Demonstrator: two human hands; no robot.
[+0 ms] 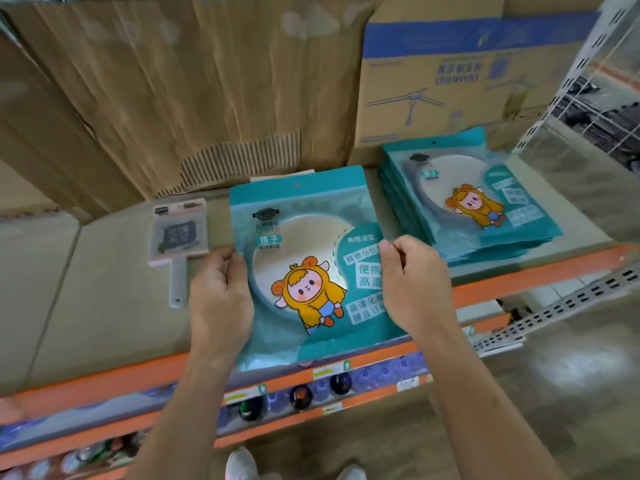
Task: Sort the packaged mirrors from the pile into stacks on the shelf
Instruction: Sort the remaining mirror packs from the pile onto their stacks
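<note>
Pale shoe tips point(241, 463) are seen at the bottom edge, and above them two bare forearms are stretched toward the orange-edged shelf point(104, 379). A teal packaged mirror point(304, 265) is held between the hands over the shelf's front. Its left edge is pinched by the curled fingers and thumb of the left hand point(221, 292), and its right edge by those of the right hand point(412, 282). Whether its underside rests on the shelf cannot be told. Its long axis runs away from the person, with the header strip toward the cardboard at the back. A stack of matching teal packages point(478, 209) lies to the right and further back, nearer the right hand, with its long axis turned slightly off that of the held one. A handled mirror in clear wrap point(180, 237) lies just beside the left hand. As the print matches, a rightward, slightly rotated carry onto the stack is judged likely.
</note>
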